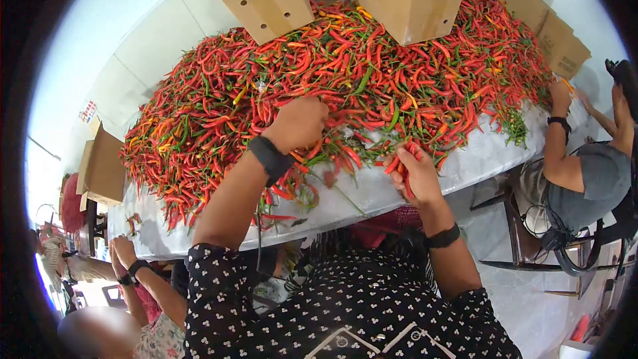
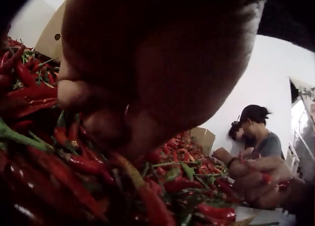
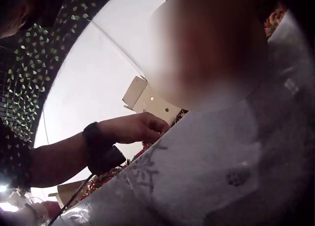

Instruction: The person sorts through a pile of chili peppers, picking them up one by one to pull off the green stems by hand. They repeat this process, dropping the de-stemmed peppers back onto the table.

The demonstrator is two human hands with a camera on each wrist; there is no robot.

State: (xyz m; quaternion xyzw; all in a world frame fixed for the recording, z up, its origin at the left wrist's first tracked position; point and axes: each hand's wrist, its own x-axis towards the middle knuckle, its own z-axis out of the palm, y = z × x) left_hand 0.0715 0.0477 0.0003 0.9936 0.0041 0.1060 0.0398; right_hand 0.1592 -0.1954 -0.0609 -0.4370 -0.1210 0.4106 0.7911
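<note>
Pale desk (image 1: 488, 149) under a chilli heap (image 1: 219, 93): right hand (image 1: 419, 176) grips red chillies (image 1: 404, 157); left hand (image 1: 297, 123) curls, its grasp unclear. Light pinches should avoid bruising.

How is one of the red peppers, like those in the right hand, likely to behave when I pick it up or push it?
The red pepper in the right hand looks slim, so probably light. Glossy loose peppers suggest slippery skin. Their tapered, often curved shapes would probably swivel rather than roll straight.
</note>
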